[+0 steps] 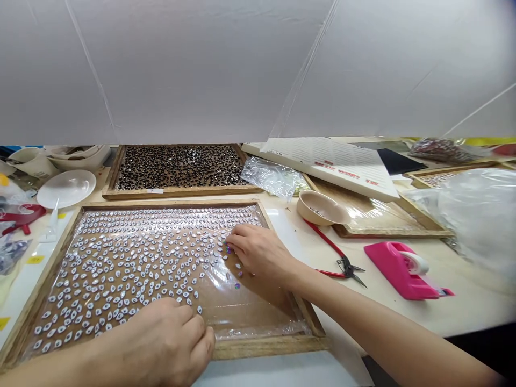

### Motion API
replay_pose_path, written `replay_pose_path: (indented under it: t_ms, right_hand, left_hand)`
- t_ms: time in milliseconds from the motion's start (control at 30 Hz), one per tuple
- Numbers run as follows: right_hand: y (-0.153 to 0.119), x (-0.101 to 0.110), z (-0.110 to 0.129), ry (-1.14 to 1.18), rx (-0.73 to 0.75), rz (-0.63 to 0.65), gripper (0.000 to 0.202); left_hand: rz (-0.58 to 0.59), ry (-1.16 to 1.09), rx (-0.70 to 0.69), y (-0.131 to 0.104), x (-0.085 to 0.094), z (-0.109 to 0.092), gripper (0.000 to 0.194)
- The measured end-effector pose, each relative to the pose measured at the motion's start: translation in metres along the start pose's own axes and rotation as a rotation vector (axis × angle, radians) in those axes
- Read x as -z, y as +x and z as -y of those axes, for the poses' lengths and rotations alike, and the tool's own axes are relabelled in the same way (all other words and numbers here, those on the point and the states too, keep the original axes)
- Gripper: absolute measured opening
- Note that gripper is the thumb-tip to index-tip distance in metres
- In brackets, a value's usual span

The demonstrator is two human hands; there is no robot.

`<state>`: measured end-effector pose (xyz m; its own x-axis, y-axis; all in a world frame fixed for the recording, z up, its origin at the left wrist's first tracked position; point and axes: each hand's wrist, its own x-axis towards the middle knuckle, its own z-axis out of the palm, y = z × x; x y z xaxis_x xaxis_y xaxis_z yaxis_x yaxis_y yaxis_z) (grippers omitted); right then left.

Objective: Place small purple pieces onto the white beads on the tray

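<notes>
A wooden-framed tray covered with clear film lies in front of me. Small white eye-shaped pieces, each with a dark centre, are spread over its film, in neat rows at the far side and loosely scattered nearer. My right hand is over the tray's right half, fingertips bent together among the pieces; whatever is between them is too small to make out. A few purple shiny pieces lie beside it. My left hand rests at the tray's front edge with fingers curled together, their tips hidden.
Behind is another tray of dark pieces. Rightward are a beige bowl, red-handled pliers, a pink tape dispenser and plastic bags. A white plate stands left. A pale panel hangs low across the back.
</notes>
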<state>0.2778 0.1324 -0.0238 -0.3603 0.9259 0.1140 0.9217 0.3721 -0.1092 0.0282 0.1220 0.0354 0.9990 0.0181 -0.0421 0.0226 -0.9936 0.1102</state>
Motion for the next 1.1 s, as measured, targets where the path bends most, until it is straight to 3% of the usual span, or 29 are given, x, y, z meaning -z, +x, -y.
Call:
replay_pose_path:
  t_ms: [200, 400, 733, 867, 1100]
  right_hand:
    - [0.007, 0.010, 0.015, -0.093, -0.055, 0.113, 0.006]
    - [0.009, 0.010, 0.020, -0.140, -0.109, 0.157, 0.014]
    - [0.010, -0.004, 0.006, -0.094, -0.115, 0.044, 0.015]
    - [0.005, -0.002, 0.006, -0.028, -0.048, 0.061, 0.017]
    - [-0.011, -0.002, 0.006, 0.011, 0.053, -0.025, 0.007]
  left_hand:
    - [0.002, -0.008, 0.013, -0.001, 0.003, -0.001, 0.010]
    - [0.001, -0.002, 0.004, -0.002, 0.001, -0.001, 0.012]
    - [0.037, -0.022, 0.007, -0.002, 0.003, -0.001, 0.013]
    - [0.020, -0.005, -0.006, -0.002, 0.001, 0.000, 0.013]
    - [0.006, 0.003, -0.006, -0.003, -0.003, -0.001, 0.010]
